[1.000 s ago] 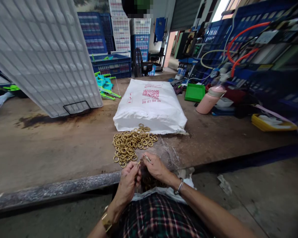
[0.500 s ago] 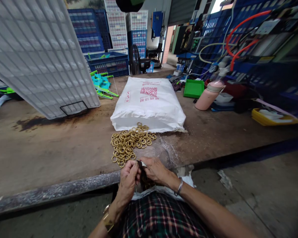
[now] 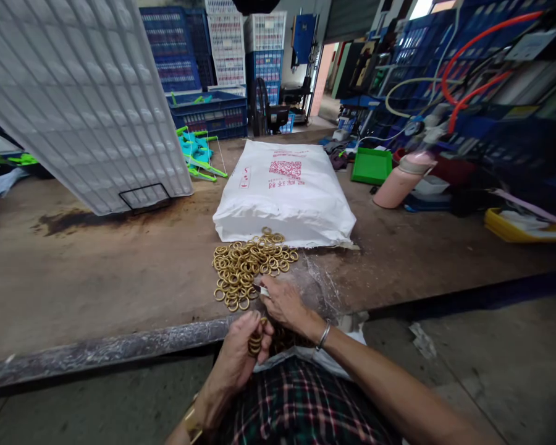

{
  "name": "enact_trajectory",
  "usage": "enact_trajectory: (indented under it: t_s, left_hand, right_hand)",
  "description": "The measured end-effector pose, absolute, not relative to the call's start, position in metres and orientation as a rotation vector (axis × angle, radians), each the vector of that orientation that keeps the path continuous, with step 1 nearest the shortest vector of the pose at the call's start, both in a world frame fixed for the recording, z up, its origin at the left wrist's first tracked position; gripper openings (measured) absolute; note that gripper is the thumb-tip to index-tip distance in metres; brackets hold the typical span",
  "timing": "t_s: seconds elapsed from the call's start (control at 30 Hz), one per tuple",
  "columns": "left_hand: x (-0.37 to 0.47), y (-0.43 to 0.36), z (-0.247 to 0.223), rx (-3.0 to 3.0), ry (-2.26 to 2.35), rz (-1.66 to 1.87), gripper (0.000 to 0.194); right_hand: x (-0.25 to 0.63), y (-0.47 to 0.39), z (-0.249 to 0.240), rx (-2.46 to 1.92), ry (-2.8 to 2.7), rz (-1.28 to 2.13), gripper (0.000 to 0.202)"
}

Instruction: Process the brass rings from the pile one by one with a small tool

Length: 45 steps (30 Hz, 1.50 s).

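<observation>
A pile of brass-coloured rings [image 3: 241, 269] lies on the wooden table, against the front of a white printed sack [image 3: 290, 179]. Close to the table's front edge, my left hand [image 3: 241, 349] is closed around several of these rings, which show between thumb and fingers. My right hand [image 3: 287, 303] is at the near right side of the pile, its fingers pinched on a small pale tool with a dark tip [image 3: 262, 290]; its exact kind I cannot make out. Below the hands, more rings sit in shadow on a white cloth [image 3: 301, 353] over my lap.
A large ribbed whitish panel [image 3: 88, 111] leans at the left. Green and turquoise plastic pieces [image 3: 199, 154] lie beside it. To the right stand a green tray [image 3: 371, 165], a pink bottle [image 3: 398, 185] and a yellow tray [image 3: 514, 228]. Stacked crates [image 3: 225, 46] fill the back.
My hands have moved apart. The right hand went forward to the pile with the small tool; the left dropped slightly, and rings now show in its grip. The view has shifted a little.
</observation>
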<state>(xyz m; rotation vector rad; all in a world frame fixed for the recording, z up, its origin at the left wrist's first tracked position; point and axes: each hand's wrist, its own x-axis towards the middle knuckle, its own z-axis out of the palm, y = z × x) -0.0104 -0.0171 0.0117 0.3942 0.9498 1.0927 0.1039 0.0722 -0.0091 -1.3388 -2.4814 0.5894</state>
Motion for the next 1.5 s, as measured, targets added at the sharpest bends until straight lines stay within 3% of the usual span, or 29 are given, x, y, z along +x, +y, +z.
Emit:
enact_trajectory:
  t_s: [0.27, 0.47, 0.8, 1.23, 1.5]
  left_hand:
    - [-0.029, -0.019, 0.006, 0.128, 0.827, 1.175, 0.025]
    - [-0.032, -0.011, 0.003, 0.003, 0.875, 1.212, 0.02]
    - [-0.013, 0.008, 0.006, 0.481, 1.202, 1.249, 0.041]
    - [-0.01, 0.009, -0.001, 0.942, 1.478, 1.213, 0.023]
    - [-0.01, 0.008, -0.001, 0.77, 1.315, 1.057, 0.034]
  right_hand:
    - [0.088, 0.072, -0.012, -1.433, -2.502, 0.496, 0.016]
    - [0.098, 0.076, -0.015, -1.306, -2.352, 0.68, 0.015]
    - [0.12, 0.061, -0.002, -1.138, -2.187, 0.878, 0.006]
    - [0.116, 0.065, 0.003, -1.192, -1.928, 1.273, 0.021]
    - [0.117, 0.065, 0.0, -1.234, -1.859, 1.356, 0.02]
